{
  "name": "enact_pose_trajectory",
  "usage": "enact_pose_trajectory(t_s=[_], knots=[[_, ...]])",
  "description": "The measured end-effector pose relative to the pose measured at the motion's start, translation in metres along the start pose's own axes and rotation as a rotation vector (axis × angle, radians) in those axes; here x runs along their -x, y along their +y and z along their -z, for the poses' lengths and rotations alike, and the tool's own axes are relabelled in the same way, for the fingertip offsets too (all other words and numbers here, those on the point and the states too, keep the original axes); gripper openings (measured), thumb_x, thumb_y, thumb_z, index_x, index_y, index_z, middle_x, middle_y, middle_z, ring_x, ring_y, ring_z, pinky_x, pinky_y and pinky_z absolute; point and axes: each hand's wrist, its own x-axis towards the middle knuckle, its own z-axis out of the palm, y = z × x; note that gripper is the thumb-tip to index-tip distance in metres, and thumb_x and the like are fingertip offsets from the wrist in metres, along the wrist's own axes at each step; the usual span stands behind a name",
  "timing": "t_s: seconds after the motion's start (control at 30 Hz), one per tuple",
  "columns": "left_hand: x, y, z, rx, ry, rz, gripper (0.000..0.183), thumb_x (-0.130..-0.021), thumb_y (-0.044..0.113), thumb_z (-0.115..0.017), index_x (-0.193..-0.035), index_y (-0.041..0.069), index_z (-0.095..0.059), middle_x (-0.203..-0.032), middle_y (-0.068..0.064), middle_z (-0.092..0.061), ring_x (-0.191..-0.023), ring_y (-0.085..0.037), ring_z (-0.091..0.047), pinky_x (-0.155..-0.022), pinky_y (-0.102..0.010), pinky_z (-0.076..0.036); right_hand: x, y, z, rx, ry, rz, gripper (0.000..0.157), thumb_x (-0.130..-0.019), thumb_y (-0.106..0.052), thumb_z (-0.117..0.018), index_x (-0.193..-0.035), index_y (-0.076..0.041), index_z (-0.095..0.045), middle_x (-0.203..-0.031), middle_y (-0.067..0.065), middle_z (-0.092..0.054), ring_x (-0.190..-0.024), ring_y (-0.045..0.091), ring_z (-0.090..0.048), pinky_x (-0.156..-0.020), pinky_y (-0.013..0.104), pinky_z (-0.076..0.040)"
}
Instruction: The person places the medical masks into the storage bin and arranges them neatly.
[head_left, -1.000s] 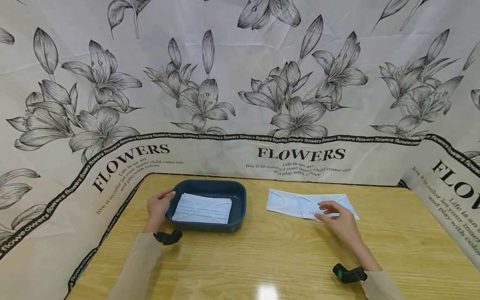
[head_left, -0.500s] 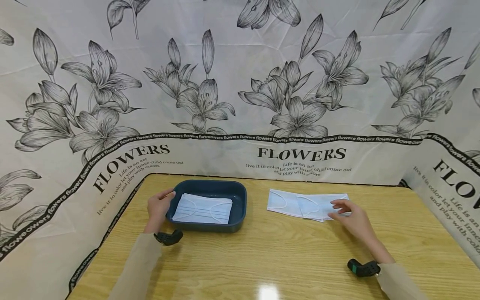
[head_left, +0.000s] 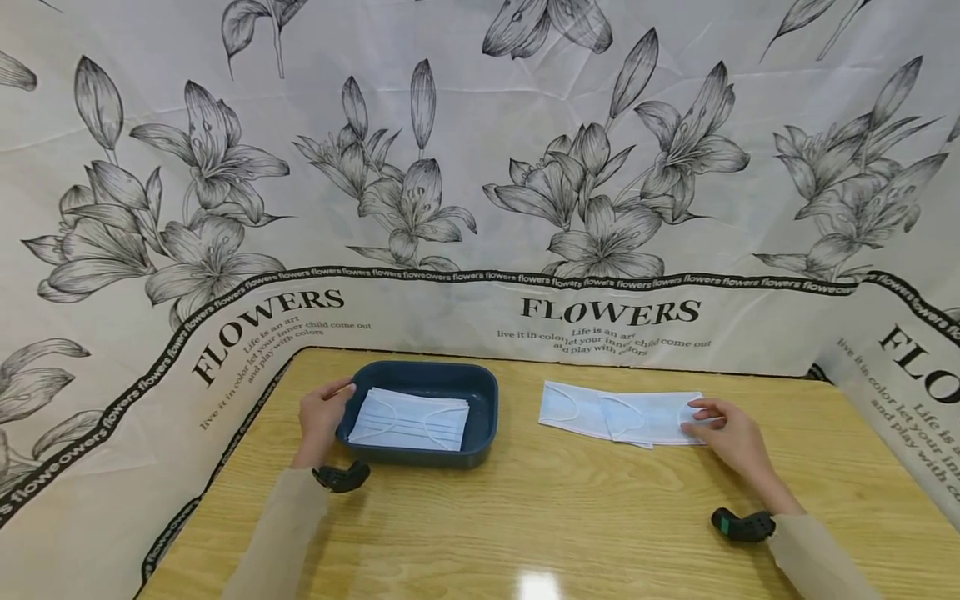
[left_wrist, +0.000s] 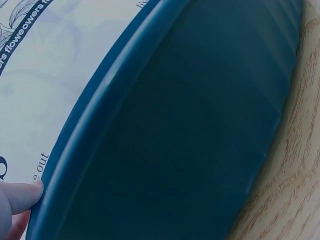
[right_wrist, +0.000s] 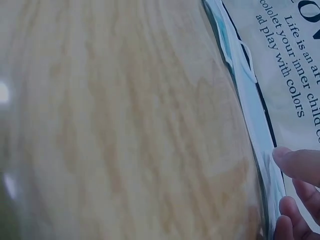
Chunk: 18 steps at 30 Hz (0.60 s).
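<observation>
A dark blue plastic basin (head_left: 480, 454) stands on the table left of centre, holding a stack of pale blue face masks (head_left: 412, 421) with white ear loops. My left hand (head_left: 321, 421) grips its left rim; in the left wrist view the thumb (left_wrist: 22, 196) lies against the basin's edge. Two flat, overlapping face masks lie on the table to the right: the left mask (head_left: 573, 408) and the right mask (head_left: 656, 417). Over the right end of the right mask is my right hand (head_left: 738, 442), fingertips spread apart and close to its ear loop. Whether they touch it is unclear.
The wood-grained table (head_left: 570, 517) ends at the back against a white curtain (head_left: 465, 192) printed with black flowers and lettering. More curtain flanks both sides. Each wrist wears a black camera band, such as the right camera band (head_left: 742, 525).
My right hand has moved right along the masks, from the middle of the right one to its right end. The left hand keeps its hold on the basin, and the masks lie as before.
</observation>
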Motion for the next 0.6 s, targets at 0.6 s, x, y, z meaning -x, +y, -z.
enact_pose_trajectory(t_s=[0.6], knots=[[-0.007, -0.004, -0.002, 0.006, 0.0, 0.0, 0.033, -0.093, 0.019, -0.062, -0.123, 0.005, -0.065, -0.134, -0.02, -0.057, -0.125, -0.034, -0.05, -0.105, -0.048, -0.041, -0.036, 0.026, 0.012, 0.07, -0.057, -0.141, 0.055, -0.082, -0.03, -0.077, -0.12, 0.005, -0.059, -0.109, 0.028, -0.063, -0.093, 0.04, -0.062, -0.073, 0.04, -0.049]])
